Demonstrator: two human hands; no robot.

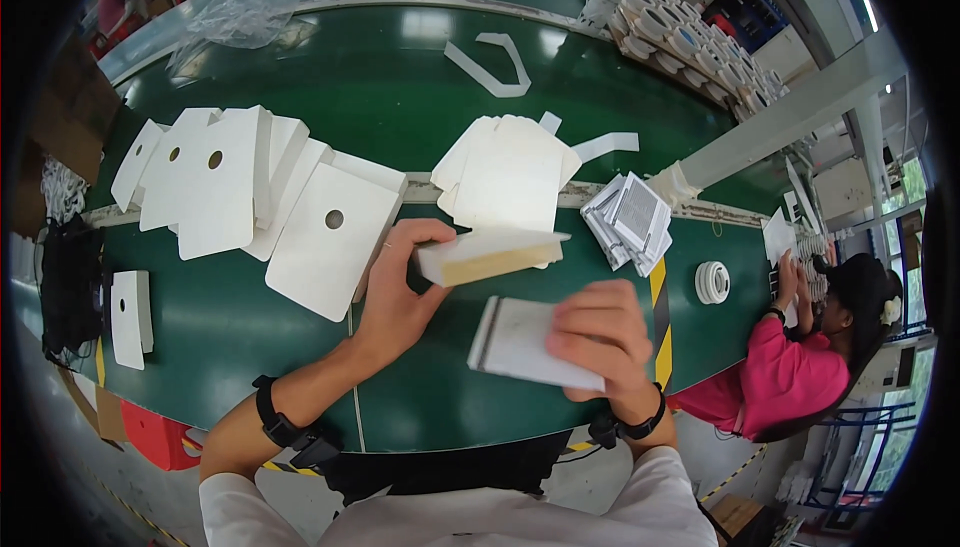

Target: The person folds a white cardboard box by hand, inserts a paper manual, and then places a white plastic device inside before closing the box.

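Observation:
My left hand (400,292) grips one end of a thick stack of white cards (490,255) with a tan edge, held level above the green table (300,347). My right hand (600,332) holds a thinner white stack (515,342) with a dark edge, lower and to the right of the first. Both wrists wear black straps. A fanned pile of white cards (510,172) lies just beyond the hands.
White cards with round holes (250,197) lie spread at the left, one more (130,317) near the left edge. Grey-printed sheets (635,217), a white tape roll (712,282) and paper strips (490,62) lie further off. A person in a pink top (790,377) works at the right.

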